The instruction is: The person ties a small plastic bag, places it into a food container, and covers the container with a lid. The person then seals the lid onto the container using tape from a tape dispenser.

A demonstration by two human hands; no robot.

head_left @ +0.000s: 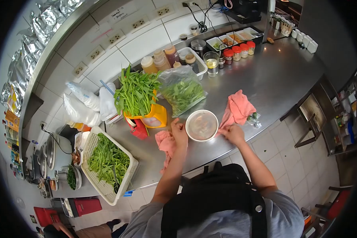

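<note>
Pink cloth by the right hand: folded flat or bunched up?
Bunched up: the pink cloth lies in loose, uneven creases on the counter, a narrow tail trailing toward the right hand.

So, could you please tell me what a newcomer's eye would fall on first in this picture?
Probably the bright leafy greens standing in the yellow container, left of centre. Next might come the white basket of loose greens at lower left. Then, perhaps, the round white-rimmed container between the person's left hand and right hand, near the middle.
</note>
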